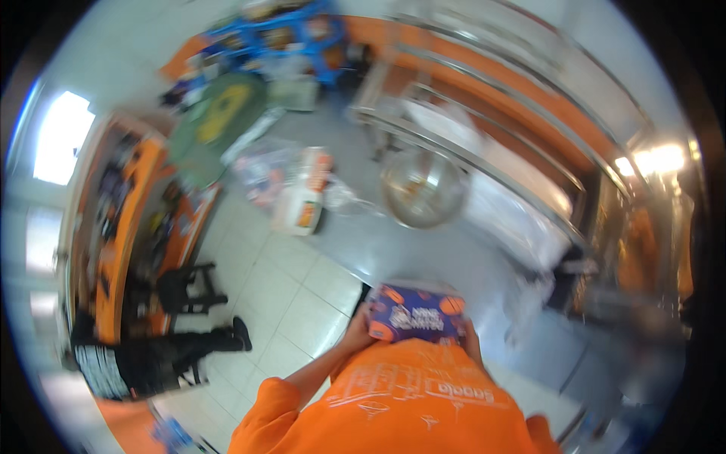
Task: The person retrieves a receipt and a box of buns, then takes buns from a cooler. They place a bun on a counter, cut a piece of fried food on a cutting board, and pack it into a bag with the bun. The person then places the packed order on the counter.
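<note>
A purple printed box (417,312) with orange spots and white writing is held close in front of my orange shirt. My left hand (358,328) grips its left side. On the opposite side my right hand (471,340) holds it, partly hidden by the box and shirt. The box is at the near edge of a grey metal table (363,249). Farther along the tabletop stands a shiny metal bowl (424,188) with some orange-brown residue inside. Left of the bowl are a white and orange package (309,193) and a clear bag with printed contents (264,173).
Metal shelving (499,85) rises behind the table, with white plastic sheeting (499,210) beneath it. A blue plastic rack (283,34) and a green sack (218,125) are at the far end. At left, a person in dark clothes (153,363) sits near a black stool (190,289) and orange shelves (127,238).
</note>
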